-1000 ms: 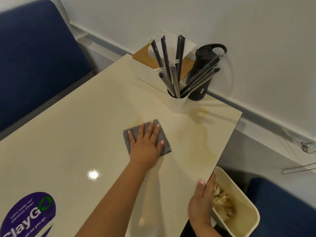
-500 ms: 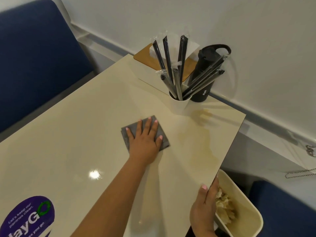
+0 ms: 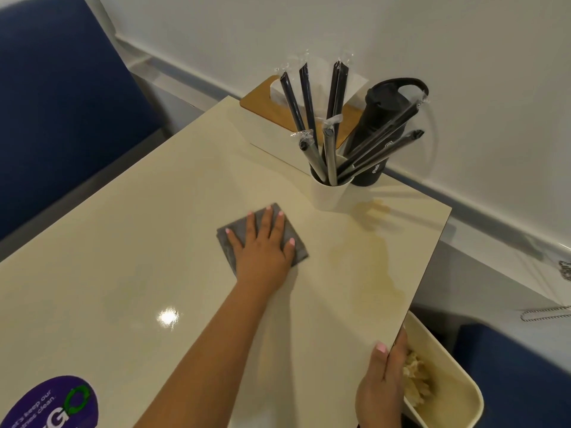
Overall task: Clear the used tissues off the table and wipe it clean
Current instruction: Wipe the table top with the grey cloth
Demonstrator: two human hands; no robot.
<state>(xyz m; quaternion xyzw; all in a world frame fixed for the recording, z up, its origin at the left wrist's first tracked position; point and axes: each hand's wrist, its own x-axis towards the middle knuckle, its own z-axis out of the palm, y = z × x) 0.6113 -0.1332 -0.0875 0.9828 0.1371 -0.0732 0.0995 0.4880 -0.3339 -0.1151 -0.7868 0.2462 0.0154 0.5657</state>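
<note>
Her left hand [image 3: 262, 251] lies flat, fingers straight and a little spread, pressing a folded grey cloth [image 3: 262, 237] onto the cream tabletop [image 3: 123, 257], about midway across and nearer the far edge than the near one. The cloth's corners show beyond the fingertips and at both sides of the palm. Just to the right of it, toward the right edge, the surface carries a faint yellowish stain [image 3: 367, 261].

Her right hand [image 3: 383, 387] grips a white bin [image 3: 454, 393] by its rim, held just under the tabletop's right edge near the near corner, thumb up against that edge. Crumpled used tissues [image 3: 415, 381] sit inside the bin.

At the far right corner stands a white cup [image 3: 330, 196] full of wrapped black straws [image 3: 309, 118]. Behind it, touching or nearly so, are a black flask [image 3: 377, 125] and a white tissue box [image 3: 272, 131] with a wooden lid. A purple round sticker [image 3: 52, 406] marks the near left corner. Blue seats [image 3: 55, 118] flank the table.
</note>
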